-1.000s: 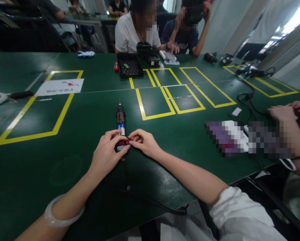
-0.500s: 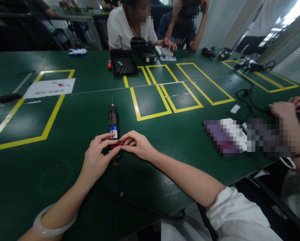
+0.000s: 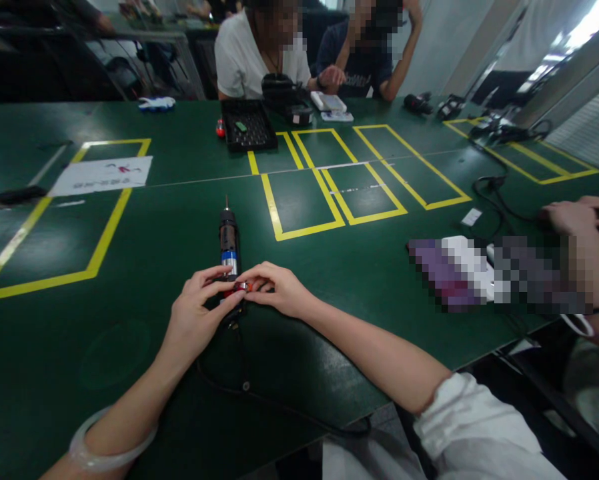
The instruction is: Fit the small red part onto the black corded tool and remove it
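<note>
A small red piece with a shiny patch [image 3: 241,287] is pinched at the fingertips of both hands. My left hand [image 3: 199,300] closes on it from the left with thumb and fingers. From the right, my right hand [image 3: 277,290] grips its other end, and the fingers hide much of it. Just beyond and partly under the hands, an electric screwdriver [image 3: 228,237] lies on the green table [image 3: 349,267], bit pointing away from me. Its black cable [image 3: 304,417] runs from the near end toward the table's front edge.
Yellow tape [image 3: 309,232] marks rectangles on the table. A black tray [image 3: 249,127] holds small parts, with a red item [image 3: 220,128] beside it. A white sheet [image 3: 102,175] lies left. Phones [image 3: 444,270] lie right, near another person's hands [image 3: 574,217]. Two people sit opposite.
The red piece has turned slightly between my fingers, showing a shiny patch and an orange-red end. Both hands stay nearly in place. Across the table, a person's hand has lifted off the white device.
</note>
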`<action>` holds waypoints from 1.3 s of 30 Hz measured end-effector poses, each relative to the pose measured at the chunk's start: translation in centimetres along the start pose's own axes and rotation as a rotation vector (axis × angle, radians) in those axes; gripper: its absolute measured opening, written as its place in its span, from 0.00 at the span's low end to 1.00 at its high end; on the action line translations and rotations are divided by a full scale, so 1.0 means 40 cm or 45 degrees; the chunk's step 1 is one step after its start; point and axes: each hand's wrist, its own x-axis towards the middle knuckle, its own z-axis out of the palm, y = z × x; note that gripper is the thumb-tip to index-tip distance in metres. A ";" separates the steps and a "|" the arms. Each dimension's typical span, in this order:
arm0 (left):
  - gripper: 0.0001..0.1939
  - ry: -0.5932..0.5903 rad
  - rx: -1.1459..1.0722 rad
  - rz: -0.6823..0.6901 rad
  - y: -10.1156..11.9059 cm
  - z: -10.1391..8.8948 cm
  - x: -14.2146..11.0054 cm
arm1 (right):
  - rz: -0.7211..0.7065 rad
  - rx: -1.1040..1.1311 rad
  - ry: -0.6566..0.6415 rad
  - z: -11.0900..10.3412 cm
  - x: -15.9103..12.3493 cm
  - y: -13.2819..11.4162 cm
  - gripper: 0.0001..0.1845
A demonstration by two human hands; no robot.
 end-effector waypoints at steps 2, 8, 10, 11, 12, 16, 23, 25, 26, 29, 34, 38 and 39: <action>0.16 -0.006 0.020 0.003 0.000 0.001 0.002 | -0.005 -0.008 -0.002 -0.002 0.001 -0.002 0.13; 0.14 -0.022 0.088 0.029 0.007 -0.004 0.005 | 0.017 -0.057 0.049 -0.001 0.002 -0.014 0.13; 0.14 -0.028 0.100 0.028 0.008 -0.005 0.005 | 0.042 0.007 0.062 0.002 0.003 -0.010 0.14; 0.14 -0.030 0.105 0.027 0.009 -0.005 0.005 | 0.046 0.036 0.070 0.003 0.003 -0.008 0.14; 0.14 -0.030 0.112 0.026 0.010 -0.005 0.005 | 0.039 0.053 0.077 0.004 0.004 -0.005 0.13; 0.14 -0.032 0.141 0.026 0.014 -0.004 0.007 | -0.002 -0.021 0.095 0.001 0.003 -0.004 0.09; 0.22 -0.103 0.183 0.030 0.014 -0.003 0.005 | -0.062 -0.346 0.124 -0.020 0.001 -0.005 0.10; 0.24 -0.116 0.175 0.020 0.014 0.001 0.003 | -0.103 -0.401 0.100 -0.022 0.001 -0.002 0.09; 0.25 -0.117 0.168 0.019 0.015 0.004 0.002 | -0.118 -0.433 0.086 -0.022 0.000 0.000 0.07; 0.24 -0.104 0.148 0.038 0.019 0.009 0.000 | -0.135 -0.531 0.056 -0.021 -0.002 0.001 0.05; 0.24 -0.110 0.146 0.029 0.022 0.009 -0.001 | -0.158 -0.599 0.039 -0.023 -0.005 0.001 0.08; 0.23 -0.113 0.148 0.019 0.027 0.007 -0.002 | -0.177 -0.759 -0.002 -0.019 -0.007 -0.005 0.07; 0.22 -0.116 0.149 0.015 0.029 0.006 -0.002 | -0.182 -0.802 -0.013 -0.016 -0.008 -0.006 0.07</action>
